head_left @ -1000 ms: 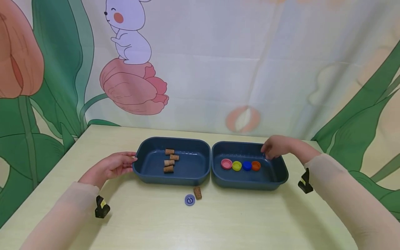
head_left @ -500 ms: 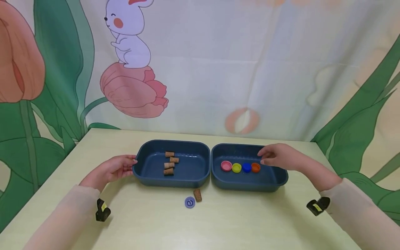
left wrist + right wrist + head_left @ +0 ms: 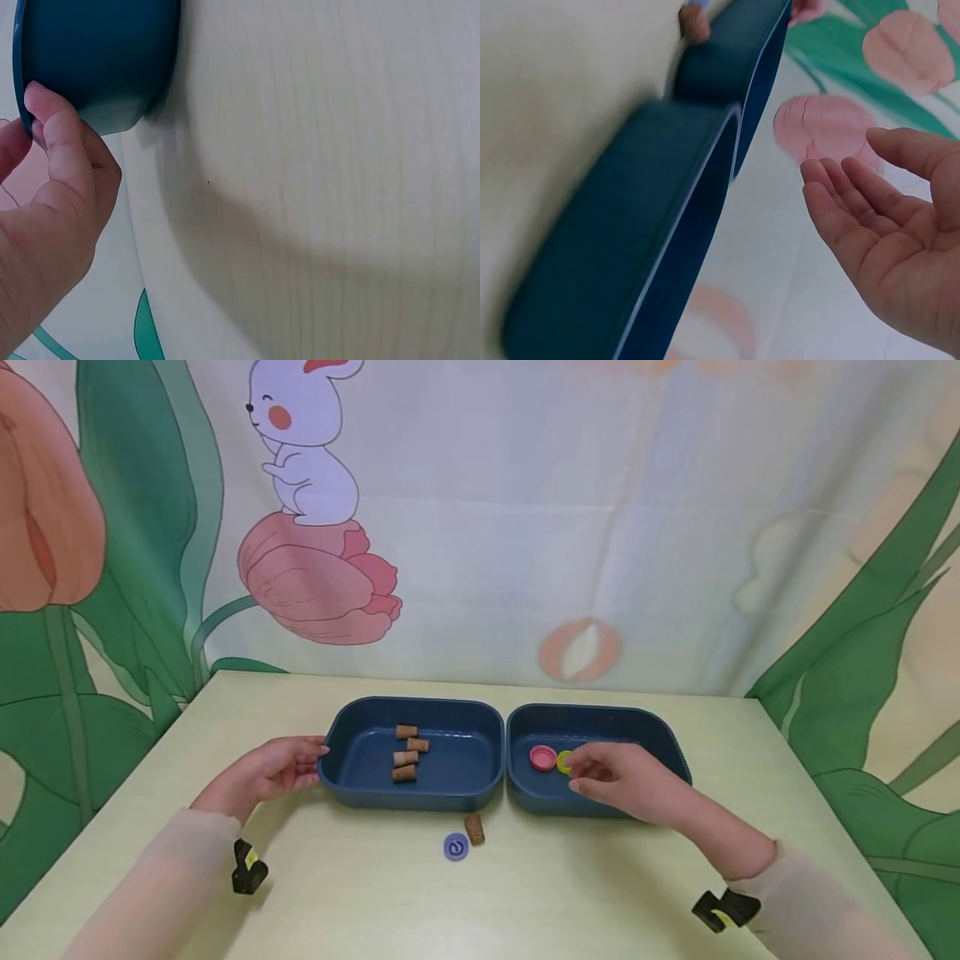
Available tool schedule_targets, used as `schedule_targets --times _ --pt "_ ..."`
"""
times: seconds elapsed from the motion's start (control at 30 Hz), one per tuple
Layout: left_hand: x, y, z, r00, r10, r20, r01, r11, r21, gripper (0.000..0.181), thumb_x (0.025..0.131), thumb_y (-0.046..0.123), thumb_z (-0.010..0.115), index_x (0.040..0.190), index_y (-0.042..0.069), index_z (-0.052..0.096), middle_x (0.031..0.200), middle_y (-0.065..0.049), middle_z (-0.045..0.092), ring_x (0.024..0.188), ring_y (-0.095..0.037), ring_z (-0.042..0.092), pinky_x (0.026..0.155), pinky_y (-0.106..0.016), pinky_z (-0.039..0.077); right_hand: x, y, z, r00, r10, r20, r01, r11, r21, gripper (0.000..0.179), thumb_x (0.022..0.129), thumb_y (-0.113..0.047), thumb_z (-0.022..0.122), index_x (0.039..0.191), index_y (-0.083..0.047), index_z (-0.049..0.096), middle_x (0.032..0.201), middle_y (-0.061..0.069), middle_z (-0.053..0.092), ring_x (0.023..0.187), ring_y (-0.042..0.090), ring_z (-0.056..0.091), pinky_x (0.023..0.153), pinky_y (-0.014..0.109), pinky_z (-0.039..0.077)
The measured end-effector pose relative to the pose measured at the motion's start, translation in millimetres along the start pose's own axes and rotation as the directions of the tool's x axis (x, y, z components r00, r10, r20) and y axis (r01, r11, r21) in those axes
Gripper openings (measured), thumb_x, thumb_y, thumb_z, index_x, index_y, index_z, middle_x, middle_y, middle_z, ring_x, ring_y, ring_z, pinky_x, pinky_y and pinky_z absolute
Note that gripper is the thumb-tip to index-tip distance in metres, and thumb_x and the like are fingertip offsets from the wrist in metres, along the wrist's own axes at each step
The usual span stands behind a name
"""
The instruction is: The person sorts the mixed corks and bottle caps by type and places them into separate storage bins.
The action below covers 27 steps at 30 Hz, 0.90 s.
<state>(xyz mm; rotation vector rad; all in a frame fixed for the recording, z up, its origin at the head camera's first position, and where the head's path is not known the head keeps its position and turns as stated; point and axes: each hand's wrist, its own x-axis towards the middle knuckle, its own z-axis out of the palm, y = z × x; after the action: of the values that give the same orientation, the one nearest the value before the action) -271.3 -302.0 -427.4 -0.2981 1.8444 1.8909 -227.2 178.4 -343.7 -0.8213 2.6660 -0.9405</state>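
Observation:
My left hand (image 3: 281, 767) pinches the left rim of the left dark blue bin (image 3: 420, 799); the left wrist view shows thumb and fingers on either side of that rim. Several corks (image 3: 406, 758) lie inside it. My right hand (image 3: 630, 781) is over the right dark blue bin (image 3: 551, 802), its fingers apart and nothing held between them, as the right wrist view also shows. In that bin a pink bottle cap (image 3: 543, 758) and part of a yellow cap (image 3: 563, 762) show; the hand hides the blue and orange caps.
On the table (image 3: 360, 893), in front of where the bins meet, a purple cap (image 3: 456, 847) lies next to a loose cork (image 3: 475, 829). Behind the table hangs a printed curtain (image 3: 480, 568).
My right hand has left the right bin's far right end and moved left and nearer, now covering the blue and orange caps. The left hand has stayed at its rim.

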Motion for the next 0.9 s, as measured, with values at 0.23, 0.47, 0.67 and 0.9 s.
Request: schedule_targets --times 0.23,0.47,0.67,0.9 --pt "0.6 -1.4 -0.1 1.0 -0.009 -0.008 0.009 1.0 -0.012 0.054 0.106 0.01 0.046 0.154 -0.005 0.025 0.08 0.006 0.069 0.072 -0.005 0.064 0.069 -0.016 0.06 7.9 -14.1 25.6 0.998 -0.06 0.022 0.059 0.997 0.043 0.026 0.096 -0.015 0.07 0.118 0.0 0.072 0.103 0.008 0.077 0.094 0.016 0.071 0.08 0.018 0.057" --pt "0.8 -1.8 0.7 1.0 -0.001 0.004 0.001 1.0 -0.026 0.049 0.106 0.01 0.046 0.151 -0.004 0.03 0.079 0.006 0.069 0.071 -0.005 0.063 0.069 -0.015 0.059 17.0 -20.3 57.7 0.997 -0.028 0.071 0.021 0.995 0.097 0.024 0.096 -0.015 0.071 0.116 -0.001 0.073 0.097 0.005 0.076 0.084 0.007 0.064 0.075 0.014 0.054" --pt "-0.2 -0.5 1.1 1.0 -0.006 -0.001 0.006 1.0 -0.02 0.052 0.106 0.01 0.046 0.153 -0.004 0.027 0.08 0.006 0.068 0.071 -0.005 0.063 0.069 -0.016 0.059 22.6 -19.9 86.4 0.997 -0.021 0.071 0.015 0.997 0.08 0.026 0.093 -0.014 0.074 0.113 0.002 0.074 0.089 0.006 0.074 0.075 0.005 0.059 0.069 0.015 0.052" --pt "-0.1 1.2 1.2 1.0 -0.016 0.001 0.016 0.999 -0.028 0.049 0.106 0.01 0.046 0.15 -0.002 0.03 0.079 0.006 0.068 0.07 -0.005 0.063 0.068 -0.016 0.059 33.6 -9.6 114.5 0.999 0.023 0.038 -0.025 0.999 0.036 0.034 0.087 -0.014 0.08 0.115 0.005 0.072 0.093 0.011 0.075 0.078 0.016 0.068 0.071 0.019 0.054"
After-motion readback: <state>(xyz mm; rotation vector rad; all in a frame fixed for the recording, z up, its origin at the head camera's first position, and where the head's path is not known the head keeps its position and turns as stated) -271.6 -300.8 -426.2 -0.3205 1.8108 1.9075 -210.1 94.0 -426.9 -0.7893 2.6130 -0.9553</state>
